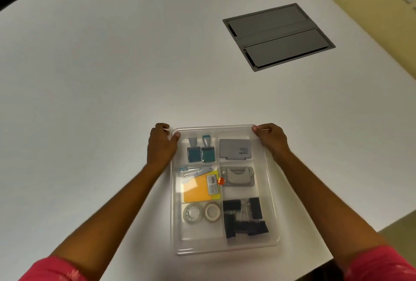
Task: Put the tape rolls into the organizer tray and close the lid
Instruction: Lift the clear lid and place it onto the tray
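The person wears a bright pink top with short sleeves; the left sleeve and the right sleeve end above the elbows. The fabric shows a faint lighter pattern. Both forearms are bare. The left hand and right hand are bare too.

head view | looks steeply down, forward | near white table

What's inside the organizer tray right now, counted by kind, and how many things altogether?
Tape rolls: 2
Stamps: 2
Grey ink pad case: 1
Grey hole punch: 1
Staplers: 1
Sticky note pads: 1
Red pin: 1
Black binder clips: about 5, overlapping, exact count unclear
Total: about 14
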`<state>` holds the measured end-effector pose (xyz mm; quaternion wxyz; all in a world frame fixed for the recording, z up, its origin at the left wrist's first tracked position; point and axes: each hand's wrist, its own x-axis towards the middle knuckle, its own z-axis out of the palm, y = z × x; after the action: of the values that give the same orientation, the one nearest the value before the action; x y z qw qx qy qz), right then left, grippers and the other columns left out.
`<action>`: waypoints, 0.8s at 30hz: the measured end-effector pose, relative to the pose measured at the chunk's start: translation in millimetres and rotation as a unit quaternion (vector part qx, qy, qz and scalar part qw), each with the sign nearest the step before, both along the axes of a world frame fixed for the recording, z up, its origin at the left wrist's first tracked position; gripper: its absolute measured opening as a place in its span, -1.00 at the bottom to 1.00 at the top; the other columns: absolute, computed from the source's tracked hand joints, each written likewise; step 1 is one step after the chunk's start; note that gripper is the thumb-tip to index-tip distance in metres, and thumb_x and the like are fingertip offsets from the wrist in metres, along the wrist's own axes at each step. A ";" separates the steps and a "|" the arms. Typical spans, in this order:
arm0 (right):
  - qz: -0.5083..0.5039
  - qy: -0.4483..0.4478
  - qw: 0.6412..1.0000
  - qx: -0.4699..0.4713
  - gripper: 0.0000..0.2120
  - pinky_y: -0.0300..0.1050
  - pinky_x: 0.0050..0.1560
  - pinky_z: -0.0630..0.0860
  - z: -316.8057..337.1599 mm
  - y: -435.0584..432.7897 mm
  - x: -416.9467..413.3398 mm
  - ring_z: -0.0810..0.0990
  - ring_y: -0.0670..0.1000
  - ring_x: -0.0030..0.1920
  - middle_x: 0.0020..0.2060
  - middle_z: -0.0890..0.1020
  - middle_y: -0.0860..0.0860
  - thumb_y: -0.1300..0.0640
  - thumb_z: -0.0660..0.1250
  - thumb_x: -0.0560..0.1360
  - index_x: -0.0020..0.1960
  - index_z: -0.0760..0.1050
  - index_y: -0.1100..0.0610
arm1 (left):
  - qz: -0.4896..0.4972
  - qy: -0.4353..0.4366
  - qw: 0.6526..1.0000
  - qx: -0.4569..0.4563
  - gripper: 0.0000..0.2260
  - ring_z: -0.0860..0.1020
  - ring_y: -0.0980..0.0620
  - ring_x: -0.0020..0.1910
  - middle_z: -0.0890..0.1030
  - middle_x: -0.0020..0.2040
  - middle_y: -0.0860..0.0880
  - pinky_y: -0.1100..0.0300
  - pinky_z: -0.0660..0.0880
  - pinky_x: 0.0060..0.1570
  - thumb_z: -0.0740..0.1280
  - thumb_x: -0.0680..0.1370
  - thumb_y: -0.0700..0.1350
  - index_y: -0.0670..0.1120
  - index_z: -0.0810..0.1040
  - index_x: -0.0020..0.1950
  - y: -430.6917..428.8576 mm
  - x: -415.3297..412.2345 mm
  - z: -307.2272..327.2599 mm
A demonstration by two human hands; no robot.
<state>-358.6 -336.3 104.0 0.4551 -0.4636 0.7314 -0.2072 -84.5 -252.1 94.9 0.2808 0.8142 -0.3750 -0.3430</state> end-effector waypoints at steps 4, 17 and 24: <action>0.112 0.115 0.965 -0.206 -0.50 -0.06 0.35 0.30 -6.3 64.2 5.2 0.33 0.09 0.37 0.37 0.38 0.13 -0.01 0.26 0.56 0.42 0.25 0.16 | -0.072 -0.135 0.983 -0.105 -0.39 0.22 -0.04 0.51 0.21 0.54 -0.06 0.06 0.23 0.44 0.15 0.56 0.17 -0.05 0.10 0.53 57.2 -37.4 -10.2; 0.279 0.277 0.893 -0.218 -0.25 0.09 0.53 -0.17 -38.2 108.7 -5.8 -0.14 0.06 0.54 0.55 -0.04 0.05 -0.33 -0.21 0.52 0.54 -0.11 0.14 | -0.149 -0.190 0.969 -0.050 -0.33 -0.22 0.18 0.53 -0.15 0.57 0.12 0.18 -0.24 0.48 -0.17 0.51 0.35 0.08 -0.18 0.54 100.1 -65.5 -39.1; 0.264 0.252 0.903 -0.227 -0.29 0.01 0.52 -0.14 -38.2 111.0 -4.5 -0.15 0.04 0.54 0.55 -0.05 0.03 -0.24 -0.04 0.54 0.54 -0.12 0.12 | -0.152 -0.207 0.965 -0.052 -0.31 -0.15 0.09 0.56 -0.11 0.58 0.07 0.18 -0.23 0.50 -0.23 0.50 0.35 0.03 -0.15 0.55 101.1 -66.1 -41.1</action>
<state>-363.0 -225.4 65.8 0.1763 -0.7670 0.6059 -0.1161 -150.6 -151.0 53.7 0.1830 0.7852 -0.5618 -0.1854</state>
